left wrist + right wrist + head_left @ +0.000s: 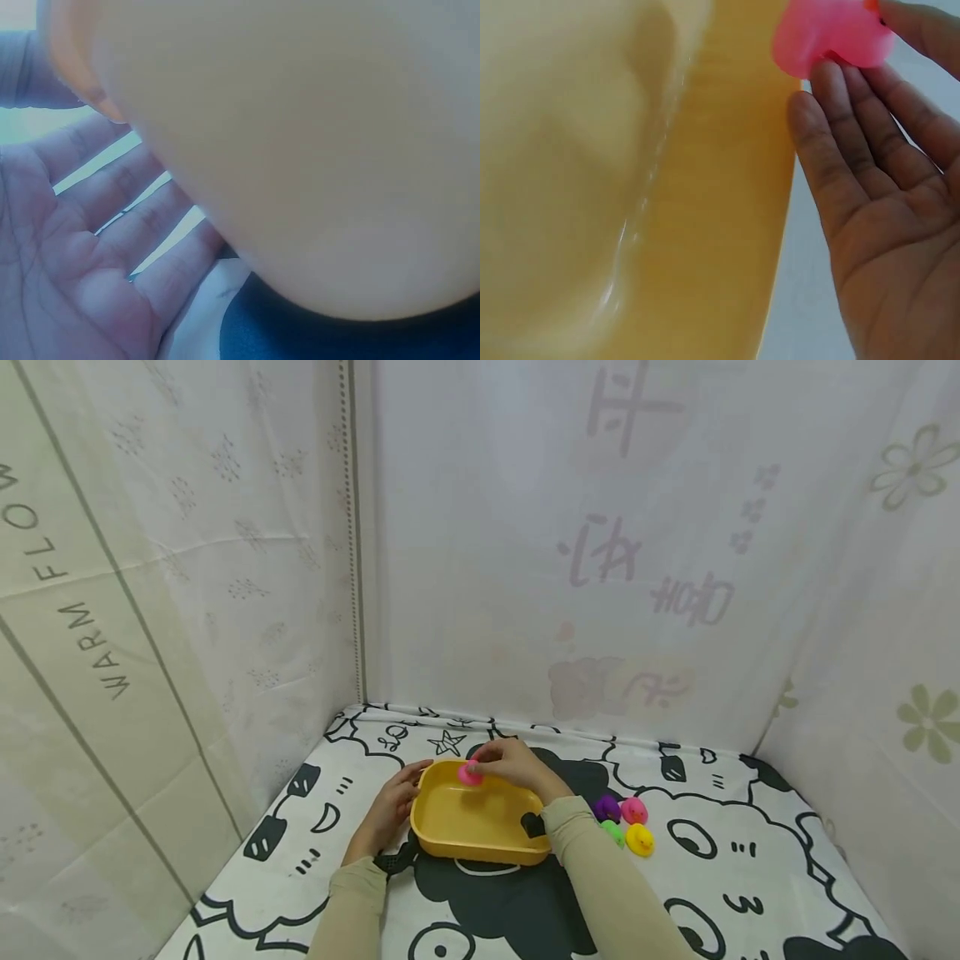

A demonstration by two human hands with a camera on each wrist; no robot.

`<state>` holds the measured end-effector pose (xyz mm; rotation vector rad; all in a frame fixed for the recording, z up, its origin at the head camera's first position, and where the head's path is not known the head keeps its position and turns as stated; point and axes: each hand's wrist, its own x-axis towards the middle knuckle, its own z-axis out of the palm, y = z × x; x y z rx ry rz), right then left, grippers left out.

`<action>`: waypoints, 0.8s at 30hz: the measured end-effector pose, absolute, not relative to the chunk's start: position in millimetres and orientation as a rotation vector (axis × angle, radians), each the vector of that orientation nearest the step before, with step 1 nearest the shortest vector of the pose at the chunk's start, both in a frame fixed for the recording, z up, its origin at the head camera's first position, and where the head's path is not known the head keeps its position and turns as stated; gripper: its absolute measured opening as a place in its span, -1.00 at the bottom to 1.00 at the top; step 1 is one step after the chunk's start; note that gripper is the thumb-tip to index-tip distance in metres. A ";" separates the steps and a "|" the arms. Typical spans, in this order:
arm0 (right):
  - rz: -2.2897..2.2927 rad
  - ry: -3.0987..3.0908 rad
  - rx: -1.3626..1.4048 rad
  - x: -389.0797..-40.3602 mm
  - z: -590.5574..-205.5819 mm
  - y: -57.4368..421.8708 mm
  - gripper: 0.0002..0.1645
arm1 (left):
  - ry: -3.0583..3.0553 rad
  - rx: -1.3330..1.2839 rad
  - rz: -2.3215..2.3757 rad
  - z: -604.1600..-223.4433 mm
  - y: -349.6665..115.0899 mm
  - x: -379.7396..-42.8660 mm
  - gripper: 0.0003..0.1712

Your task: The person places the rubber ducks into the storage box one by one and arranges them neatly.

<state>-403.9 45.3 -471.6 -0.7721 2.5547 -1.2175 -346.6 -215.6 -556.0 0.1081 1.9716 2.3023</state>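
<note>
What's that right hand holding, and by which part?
A pink toy duck, apparently by its head: the right hand pinches it, thumb beside the orange beak.

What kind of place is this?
Likely a small screened-off corner for tabletop work, perhaps in a room: printed curtains hang around it, a cartoon-patterned cloth covers the surface, and there are a yellow tray and toy ducks.

Tray: smooth plastic, glossy highlights along its inner edge. Held pink duck: smooth, rubbery-looking, low sheen. Table cover: matt printed cloth. Hanging, 12 o'clock from tray: matt cloth, faint folds.
</note>
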 end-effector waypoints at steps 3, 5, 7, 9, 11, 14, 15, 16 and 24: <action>-1.123 2.539 -0.829 -403.3 -477.7 36.5 -0.70 | 1.956 0.111 2.305 -556.5 -214.8 -345.1 -0.33; -1.043 2.551 -0.886 -403.0 -481.6 29.9 -0.71 | 1.952 0.117 2.310 -556.2 -214.8 -344.1 -0.33; -0.967 2.569 -0.923 -403.7 -485.1 23.0 -0.72 | 1.950 0.126 2.310 -555.1 -215.3 -343.8 -0.34; -0.912 2.588 -0.935 -403.7 -487.8 16.4 -0.71 | 1.954 0.134 2.308 -553.8 -215.8 -344.2 -0.35; -0.872 2.604 -0.929 -402.6 -490.9 10.1 -0.69 | 1.953 0.148 2.305 -554.0 -216.6 -344.5 -0.34; -0.856 2.612 -0.927 -400.4 -495.5 2.5 -0.67 | 1.946 0.155 2.307 -556.1 -217.8 -344.7 -0.34; -0.854 2.614 -0.929 -400.1 -496.6 0.9 -0.67 | 1.946 0.158 2.308 -556.6 -217.8 -345.3 -0.34; -0.849 2.618 -0.935 -400.2 -497.6 -0.6 -0.68 | 1.954 0.158 2.304 -557.0 -217.9 -345.6 -0.34; -0.783 2.672 -0.974 -399.8 -499.4 -7.2 -0.72 | 1.974 0.181 2.309 -558.8 -218.0 -346.4 -0.34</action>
